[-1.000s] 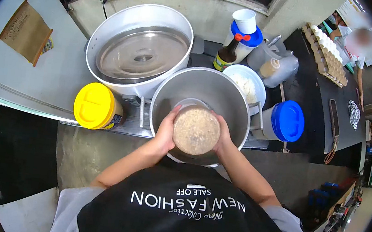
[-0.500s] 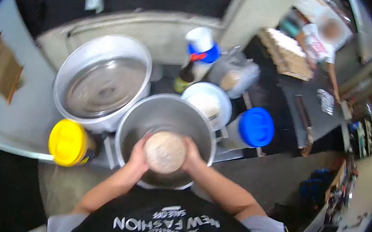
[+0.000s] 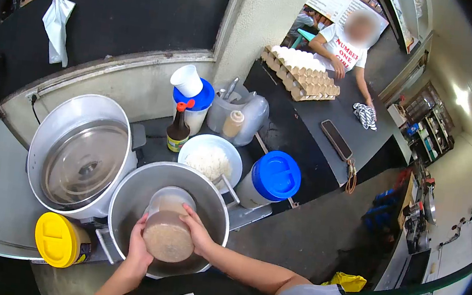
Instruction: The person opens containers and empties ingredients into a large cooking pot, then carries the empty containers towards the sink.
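A clear round plastic container (image 3: 167, 239) with pale brown, grainy contents is held between my two hands, tilted over the large metal pot (image 3: 120, 204). My left hand (image 3: 142, 244) grips its left side, fingers wrapped round the wall. On the other side, my right hand (image 3: 197, 233) presses its fingers and palm against the container. The pot's inner wall is grey and bare where it shows; its bottom is partly hidden by the container. Just beyond the pot stands a white bowl (image 3: 238, 165) with a white, crumbly food in it.
A bigger pot (image 3: 39, 148) with a metal lid inside stands at left, near a yellow-lidded tub (image 3: 56, 240). A blue-lidded container (image 3: 276, 178), a sauce bottle (image 3: 178, 129) and a white cup (image 3: 187, 81) are close by. Across the counter, a person (image 3: 343, 49) stands behind egg trays (image 3: 307, 85).
My view has shifted, so the counter items appear further left. The container has tipped, now showing its side as well as its round end; both hands keep hold of it.
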